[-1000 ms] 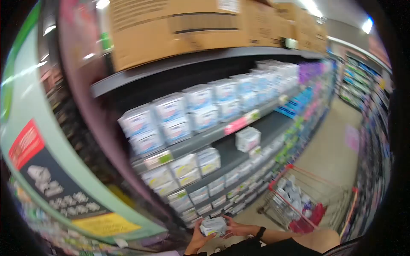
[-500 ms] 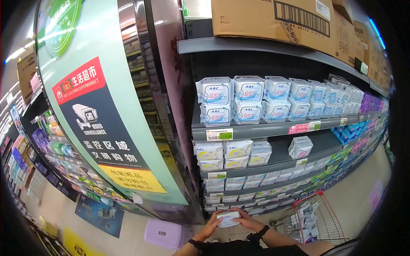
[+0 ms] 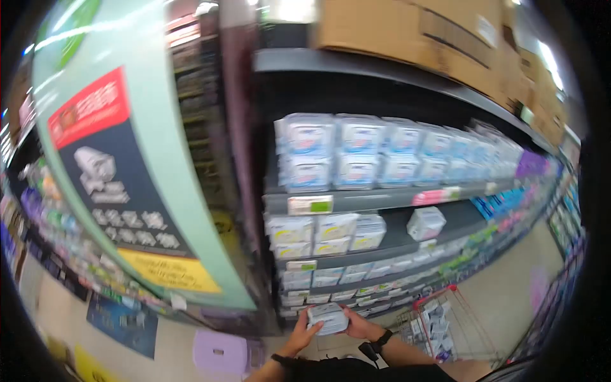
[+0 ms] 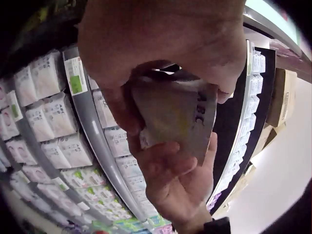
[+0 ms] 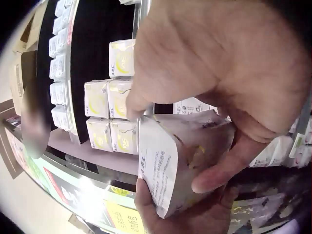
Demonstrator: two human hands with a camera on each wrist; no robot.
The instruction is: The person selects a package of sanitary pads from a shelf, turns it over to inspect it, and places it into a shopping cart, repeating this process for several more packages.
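Low in the head view, both hands hold a white pack of sanitary pads [image 3: 328, 320] in front of the body. My left hand [image 3: 299, 336] grips its left side and my right hand [image 3: 361, 326] its right. In the left wrist view the pack [image 4: 170, 114] shows "ABC" lettering and a yellow patch, with fingers of both hands around it. The right wrist view has the pack [image 5: 158, 165] tilted, its printed side panel facing the camera. My right thumb and fingers lie around its upper end, and left-hand fingers [image 5: 187, 219] are at its lower end.
Matching yellow-marked packs [image 3: 334, 232] stand on the shelf ahead, below a row of blue-marked ones [image 3: 363, 153]. Cardboard boxes [image 3: 388, 28] sit on top. A wire shopping cart [image 3: 471, 331] with packs is at right, a purple stool [image 3: 219, 350] at lower left, beside a green signed pillar [image 3: 153, 159].
The head view swung left, bringing the pillar and stool further in, then turned slightly back right. Both hands keep hold of the pack, which has tilted between them.
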